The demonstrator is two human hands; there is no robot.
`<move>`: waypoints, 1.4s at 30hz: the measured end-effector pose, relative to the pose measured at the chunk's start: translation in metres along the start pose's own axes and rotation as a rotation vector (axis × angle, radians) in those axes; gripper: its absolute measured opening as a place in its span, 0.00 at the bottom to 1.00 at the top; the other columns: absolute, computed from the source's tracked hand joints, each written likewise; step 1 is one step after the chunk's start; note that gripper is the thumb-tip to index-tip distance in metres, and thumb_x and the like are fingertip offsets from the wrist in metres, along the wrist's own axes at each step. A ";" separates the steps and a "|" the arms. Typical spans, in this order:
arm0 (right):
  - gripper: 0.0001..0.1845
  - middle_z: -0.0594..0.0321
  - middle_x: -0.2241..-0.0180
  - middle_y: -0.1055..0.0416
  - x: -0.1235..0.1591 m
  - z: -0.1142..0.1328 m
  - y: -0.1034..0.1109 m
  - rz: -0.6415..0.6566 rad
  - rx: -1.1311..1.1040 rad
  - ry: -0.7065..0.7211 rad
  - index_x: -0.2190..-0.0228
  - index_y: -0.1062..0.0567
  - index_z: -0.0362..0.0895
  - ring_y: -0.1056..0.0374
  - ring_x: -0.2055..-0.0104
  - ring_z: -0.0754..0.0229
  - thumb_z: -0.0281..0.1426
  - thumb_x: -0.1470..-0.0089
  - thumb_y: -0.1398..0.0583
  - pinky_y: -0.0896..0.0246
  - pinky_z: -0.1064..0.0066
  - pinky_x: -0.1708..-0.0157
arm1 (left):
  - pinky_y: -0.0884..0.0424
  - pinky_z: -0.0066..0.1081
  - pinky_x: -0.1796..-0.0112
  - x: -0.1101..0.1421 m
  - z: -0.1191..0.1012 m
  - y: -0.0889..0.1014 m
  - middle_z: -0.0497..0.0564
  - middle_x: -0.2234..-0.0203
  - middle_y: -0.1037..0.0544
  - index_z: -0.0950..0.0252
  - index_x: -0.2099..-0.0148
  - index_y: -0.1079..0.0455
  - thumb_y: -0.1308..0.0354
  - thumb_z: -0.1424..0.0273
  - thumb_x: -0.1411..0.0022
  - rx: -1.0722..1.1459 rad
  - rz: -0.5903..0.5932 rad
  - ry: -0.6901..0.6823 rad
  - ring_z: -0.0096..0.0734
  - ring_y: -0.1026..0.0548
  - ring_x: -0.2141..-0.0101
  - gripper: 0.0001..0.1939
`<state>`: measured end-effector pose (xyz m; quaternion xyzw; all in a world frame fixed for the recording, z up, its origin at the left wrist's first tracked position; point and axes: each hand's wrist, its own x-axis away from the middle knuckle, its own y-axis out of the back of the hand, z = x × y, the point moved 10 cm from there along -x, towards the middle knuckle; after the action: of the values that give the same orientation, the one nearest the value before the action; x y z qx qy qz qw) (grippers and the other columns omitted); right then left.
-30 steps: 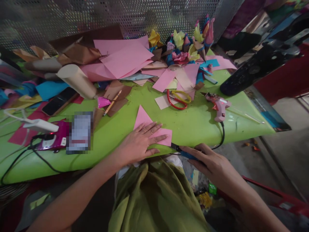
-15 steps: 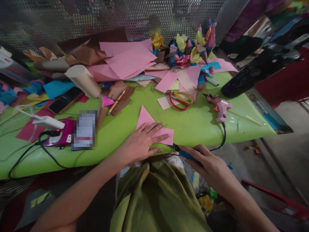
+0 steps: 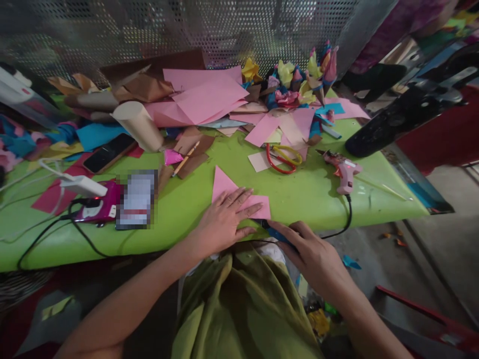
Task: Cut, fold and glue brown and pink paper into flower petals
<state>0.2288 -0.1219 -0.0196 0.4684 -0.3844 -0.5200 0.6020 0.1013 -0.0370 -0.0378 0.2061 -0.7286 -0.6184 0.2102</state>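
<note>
Folded pink paper (image 3: 223, 181) lies near the front edge of the green table (image 3: 179, 209), one pointed corner turned away from me. My left hand (image 3: 226, 217) rests flat on it with the fingers spread, covering its middle. In my right hand (image 3: 303, 244) is a blue-handled utility knife (image 3: 279, 234), gripped with the index finger along its top. The dark blade end reaches the paper's near right edge, close to my left thumb; I cannot tell how far it sits inside the fold.
Scissors (image 3: 286, 158) and a pink glue gun (image 3: 345, 174) lie beyond my right hand. On the left are a magenta power strip (image 3: 112, 202), two phones and a cardboard tube (image 3: 138, 127). Pink sheets (image 3: 209, 97) and crumpled paper cones line the back. A dark bottle-like cylinder (image 3: 377, 127) leans at right.
The knife and my right hand have moved left along the near edge of the pink paper. My left hand still presses the paper. The whole view has shifted slightly.
</note>
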 end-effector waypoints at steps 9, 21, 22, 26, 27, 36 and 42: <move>0.19 0.56 0.60 0.25 -0.005 0.004 0.010 -0.043 -0.001 0.010 0.44 0.33 0.46 0.23 0.66 0.54 0.32 0.33 0.50 0.31 0.67 0.72 | 0.49 0.52 0.34 -0.003 0.000 0.008 0.55 0.27 0.48 0.54 0.26 0.52 0.60 0.51 0.26 0.109 -0.056 0.092 0.46 0.49 0.29 0.32; 0.21 0.62 0.68 0.27 -0.002 -0.008 0.012 -0.048 0.064 0.006 0.41 0.29 0.55 0.26 0.73 0.61 0.37 0.32 0.48 0.35 0.73 0.79 | 0.50 0.50 0.33 0.006 0.024 0.004 0.50 0.27 0.49 0.46 0.28 0.47 0.56 0.60 0.24 0.022 0.030 -0.027 0.41 0.47 0.30 0.25; 0.22 0.61 0.66 0.26 -0.002 -0.006 0.011 -0.053 0.043 0.004 0.41 0.28 0.55 0.26 0.73 0.61 0.37 0.32 0.48 0.34 0.73 0.78 | 0.51 0.49 0.33 0.006 0.024 0.003 0.50 0.27 0.49 0.46 0.28 0.48 0.56 0.60 0.24 0.014 0.027 -0.026 0.41 0.48 0.29 0.26; 0.22 0.59 0.65 0.26 -0.004 0.005 0.002 -0.064 0.006 -0.005 0.41 0.28 0.53 0.26 0.71 0.60 0.37 0.32 0.48 0.31 0.71 0.76 | 0.52 0.48 0.33 0.007 0.022 0.003 0.49 0.27 0.50 0.46 0.27 0.51 0.56 0.59 0.24 -0.007 0.013 -0.022 0.41 0.49 0.29 0.27; 0.22 0.59 0.65 0.26 -0.005 0.007 0.001 -0.065 0.002 -0.002 0.41 0.27 0.53 0.26 0.71 0.60 0.37 0.32 0.48 0.32 0.71 0.76 | 0.52 0.48 0.33 0.007 0.022 0.004 0.49 0.27 0.50 0.46 0.27 0.51 0.56 0.59 0.24 -0.008 0.008 -0.021 0.40 0.49 0.29 0.27; 0.22 0.60 0.66 0.26 -0.010 0.012 0.003 -0.053 0.006 0.001 0.41 0.28 0.53 0.26 0.72 0.61 0.37 0.32 0.48 0.33 0.73 0.77 | 0.51 0.52 0.33 0.005 0.024 0.005 0.50 0.27 0.49 0.46 0.27 0.51 0.58 0.55 0.25 0.029 -0.039 0.106 0.44 0.47 0.30 0.27; 0.22 0.60 0.64 0.25 -0.016 0.011 0.001 -0.042 0.002 -0.008 0.40 0.29 0.53 0.26 0.72 0.61 0.38 0.32 0.48 0.33 0.73 0.77 | 0.48 0.46 0.34 0.012 0.041 0.024 0.51 0.27 0.51 0.49 0.26 0.55 0.62 0.59 0.23 0.143 -0.033 0.031 0.40 0.50 0.29 0.27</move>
<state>0.2160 -0.1078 -0.0156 0.4749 -0.3773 -0.5339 0.5891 0.0676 -0.0064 -0.0191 0.2424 -0.7641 -0.5648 0.1960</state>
